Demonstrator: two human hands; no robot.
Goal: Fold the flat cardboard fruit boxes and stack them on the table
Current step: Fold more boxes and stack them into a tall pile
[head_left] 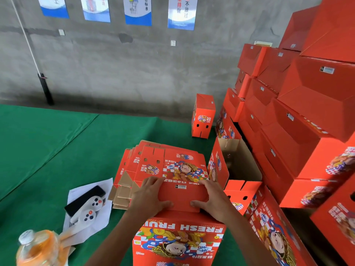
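While both forearms reach up from the bottom of the frame, the left hand (pixel 151 196) and right hand (pixel 213 198) press a red flap (pixel 182 198) down atop the upright box (pixel 176 240) at lower centre, fingers spread and thumbs under the flap's near edge. Flat boxes (pixel 153 166) lie just beyond; green table (pixel 48 141) lies open at left, stacked boxes (pixel 307 112) crowd the right.

The bottle (pixel 36 246) at seven o'clock is blurred and cropped; the stacked boxes (pixel 307 104) at three o'clock run off-frame; poster (pixel 181 12) tops at twelve are cut off
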